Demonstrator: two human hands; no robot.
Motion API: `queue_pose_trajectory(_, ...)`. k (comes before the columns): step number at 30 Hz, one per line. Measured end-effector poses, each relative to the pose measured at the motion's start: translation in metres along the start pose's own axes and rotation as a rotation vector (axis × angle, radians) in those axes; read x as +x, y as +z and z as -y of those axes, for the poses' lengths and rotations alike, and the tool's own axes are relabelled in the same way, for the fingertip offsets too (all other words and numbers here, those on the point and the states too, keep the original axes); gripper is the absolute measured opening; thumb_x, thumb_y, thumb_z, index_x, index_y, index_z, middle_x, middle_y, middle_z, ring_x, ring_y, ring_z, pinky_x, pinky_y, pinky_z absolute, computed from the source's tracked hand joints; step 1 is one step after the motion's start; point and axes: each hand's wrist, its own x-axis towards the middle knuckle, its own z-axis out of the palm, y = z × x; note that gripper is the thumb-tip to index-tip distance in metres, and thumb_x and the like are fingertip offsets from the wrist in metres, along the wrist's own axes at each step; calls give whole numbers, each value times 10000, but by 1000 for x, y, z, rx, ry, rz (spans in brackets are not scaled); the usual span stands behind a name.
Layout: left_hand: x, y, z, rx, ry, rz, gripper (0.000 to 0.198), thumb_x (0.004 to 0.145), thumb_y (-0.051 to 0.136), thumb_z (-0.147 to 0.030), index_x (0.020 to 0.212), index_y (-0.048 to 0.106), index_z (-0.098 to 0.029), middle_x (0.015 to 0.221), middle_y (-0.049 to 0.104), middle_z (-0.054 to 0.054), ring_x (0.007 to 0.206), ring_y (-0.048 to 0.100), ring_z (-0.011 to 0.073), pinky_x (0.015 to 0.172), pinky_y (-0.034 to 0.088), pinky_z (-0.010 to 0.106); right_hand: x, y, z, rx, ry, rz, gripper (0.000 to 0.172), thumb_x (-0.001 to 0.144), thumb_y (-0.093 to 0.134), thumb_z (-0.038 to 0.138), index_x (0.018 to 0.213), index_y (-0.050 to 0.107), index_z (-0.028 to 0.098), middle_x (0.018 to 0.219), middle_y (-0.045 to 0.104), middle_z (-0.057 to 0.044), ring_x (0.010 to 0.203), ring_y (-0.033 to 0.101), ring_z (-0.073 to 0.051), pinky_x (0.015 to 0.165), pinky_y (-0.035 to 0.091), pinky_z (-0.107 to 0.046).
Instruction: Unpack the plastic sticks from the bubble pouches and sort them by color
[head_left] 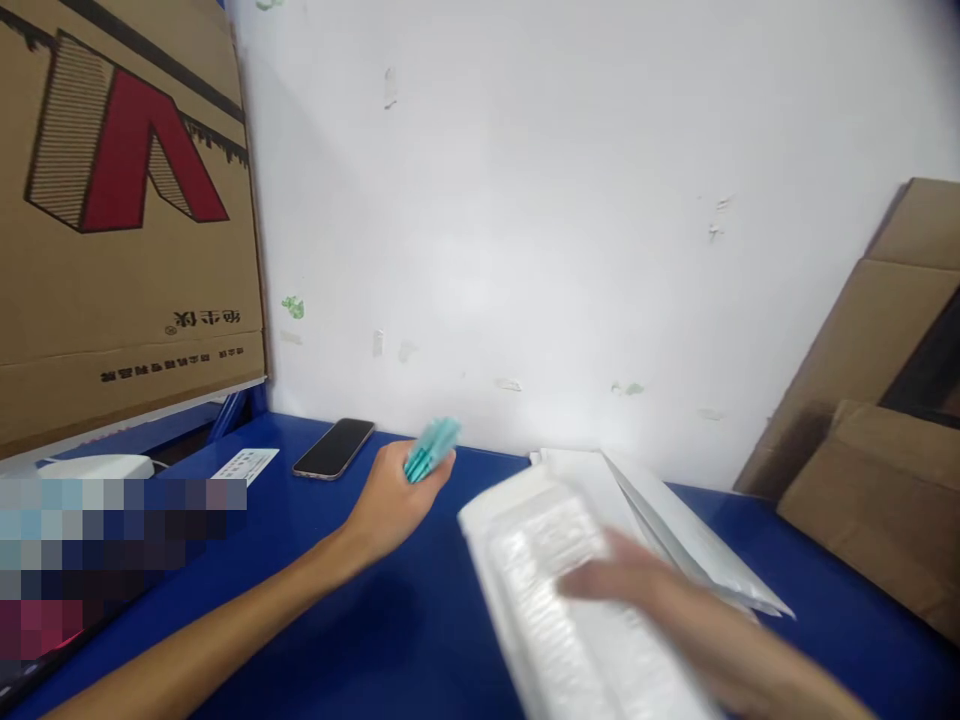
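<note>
My left hand [397,497] is closed around a small teal bundle [433,448], which sticks out past the thumb and fingers; what it is exactly I cannot make out. In my right hand [626,575] is a white plastic-wrapped package [540,560], smeared by motion and tilted above the blue table. The thumb lies across its crinkled, shiny face, while the other fingers are mostly hidden. Behind that package, white envelope-like packets [675,520] rest on the table close to the wall.
A phone [334,448] and a printed card [246,465] lie on the blue table [300,620] at left. A large cardboard box [135,300] stands at upper left, and folded cardboard [877,500] leans at right. The white wall [510,250] bounds the back. A pixelated patch covers the lower left.
</note>
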Motion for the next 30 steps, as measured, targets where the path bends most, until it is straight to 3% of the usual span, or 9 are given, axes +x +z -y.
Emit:
queue_pose_trajectory(3,3,-10,13,184,298,104,302,860,589,-264,635,396,-207,541,415,-57,475,353,98,503,205,265,29,40,-5,133,95,142,554,706,724,226,1256,680,168,1004,764,-43,1028,696,-280,903,494,-350)
queue_pose_trajectory(5,3,-14,20,326,497,175,260,881,588,-232,653,470,-196,547,475,-44,465,356,107,506,157,297,34,54,-8,129,87,168,575,665,733,211,1237,692,170,1005,768,-33,1082,678,-286,931,470,-337)
queue_pose_trajectory(10,2,-7,28,639,823,216,349,1058,443,-196,730,562,-182,583,555,-15,455,408,134,495,123,343,23,51,-6,97,36,106,611,742,787,333,1321,645,200,1065,760,-37,1126,661,-294,974,455,-370)
queue_pose_trajectory(14,3,-2,32,765,903,207,382,1101,400,-231,766,576,-179,611,574,-10,483,485,151,484,170,343,21,49,-5,58,12,101,619,783,820,492,1307,659,204,1137,745,-52,1197,631,-296,994,451,-355)
queue_pose_trajectory(18,5,-2,35,846,911,191,379,1106,402,-262,773,563,-181,625,559,-9,509,522,164,488,237,337,29,49,-16,-17,-53,146,630,792,791,623,1245,697,196,1147,735,-66,1102,650,-271,897,479,-312)
queue_pose_trajectory(25,4,0,32,889,985,187,342,1106,410,-264,806,554,-188,656,557,-19,526,529,157,482,284,325,36,49,-26,29,-237,237,446,793,814,557,948,752,143,844,668,-14,731,567,-135,699,432,-231)
queue_pose_trajectory(30,2,1,31,916,987,207,305,1075,460,-204,780,538,-192,647,536,-25,516,508,151,472,295,322,36,49,-22,17,-249,225,421,804,810,539,956,756,150,805,620,-2,703,508,-122,669,401,-218)
